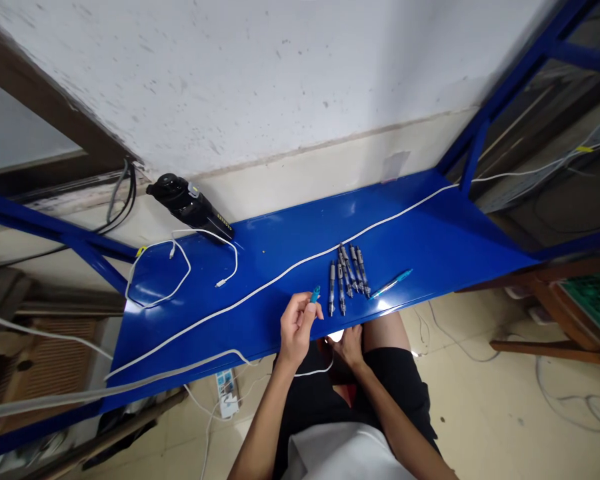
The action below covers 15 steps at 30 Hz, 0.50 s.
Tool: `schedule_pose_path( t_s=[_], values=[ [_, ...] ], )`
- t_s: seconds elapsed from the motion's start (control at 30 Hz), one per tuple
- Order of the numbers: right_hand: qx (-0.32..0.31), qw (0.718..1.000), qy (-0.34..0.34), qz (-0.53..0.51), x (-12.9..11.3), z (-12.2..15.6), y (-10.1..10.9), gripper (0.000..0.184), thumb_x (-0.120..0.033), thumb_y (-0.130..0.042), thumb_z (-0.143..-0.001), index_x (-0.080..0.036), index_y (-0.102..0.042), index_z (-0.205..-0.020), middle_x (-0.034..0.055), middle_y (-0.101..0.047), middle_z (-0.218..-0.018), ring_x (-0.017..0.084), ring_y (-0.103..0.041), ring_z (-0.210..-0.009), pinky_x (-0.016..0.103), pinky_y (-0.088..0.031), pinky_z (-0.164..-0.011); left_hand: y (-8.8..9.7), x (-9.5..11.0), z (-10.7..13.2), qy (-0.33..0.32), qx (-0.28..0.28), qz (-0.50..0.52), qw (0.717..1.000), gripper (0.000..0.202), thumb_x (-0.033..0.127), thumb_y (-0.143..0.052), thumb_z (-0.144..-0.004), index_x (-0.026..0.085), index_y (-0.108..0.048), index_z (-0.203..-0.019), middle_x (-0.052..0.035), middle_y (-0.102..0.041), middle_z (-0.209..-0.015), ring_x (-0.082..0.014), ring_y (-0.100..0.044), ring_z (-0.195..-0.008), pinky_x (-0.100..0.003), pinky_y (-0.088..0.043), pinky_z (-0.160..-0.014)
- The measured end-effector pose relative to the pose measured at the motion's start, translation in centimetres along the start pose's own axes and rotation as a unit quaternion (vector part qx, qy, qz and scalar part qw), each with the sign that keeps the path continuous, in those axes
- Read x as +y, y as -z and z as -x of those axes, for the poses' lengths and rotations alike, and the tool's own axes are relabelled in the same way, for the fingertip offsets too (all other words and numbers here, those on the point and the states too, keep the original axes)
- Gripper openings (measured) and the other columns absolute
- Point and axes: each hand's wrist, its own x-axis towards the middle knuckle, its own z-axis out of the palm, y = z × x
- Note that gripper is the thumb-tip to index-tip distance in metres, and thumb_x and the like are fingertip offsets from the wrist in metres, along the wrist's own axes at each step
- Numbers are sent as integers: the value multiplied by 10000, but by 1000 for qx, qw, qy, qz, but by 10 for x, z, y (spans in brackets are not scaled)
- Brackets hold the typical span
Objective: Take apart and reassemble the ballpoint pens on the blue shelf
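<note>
My left hand (297,330) is raised just above the front edge of the blue metal table top (430,227), pinching a small teal pen-like piece (315,294) between its fingertips. Several clear retractable pens (347,279) lie close together to the right of that hand, tips toward me. A blue pen (391,284) lies just beyond them on the right. My right hand (349,347) is lower, at the table's front edge near my lap. Its fingers are partly hidden behind the edge.
A thick white cable (280,277) runs across the table top behind the pens. A thin white charging cable (155,270) is looped at the left, near a black flask (190,207) lying by the wall. A power strip (227,393) sits on the floor below.
</note>
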Motion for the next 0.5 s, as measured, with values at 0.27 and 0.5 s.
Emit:
schedule_pose_path(
  t_s=[0.27,0.5],
  values=[
    [6,993,-16,-114,-11,8,56,564,-482,-722,-927,-176,-564,-1375,181,-614,-1309,384,-637,-1220,539,-575,-1034,2,-2,1,-7,12,-34,999,306,504,-670,-1057,201,-704,-1080,-19,-698,-804,-167,-659,-750,-279,-511,-731],
    [-76,970,60,-223,-68,24,171,336,-487,-603,-1098,-221,-736,-940,30,-719,-795,198,-652,-666,333,-532,-668,-13,1,6,27,18,110,993,284,497,-614,-1097,215,-635,-1114,-5,-685,-794,-123,-552,-674,-247,-449,-668]
  ],
)
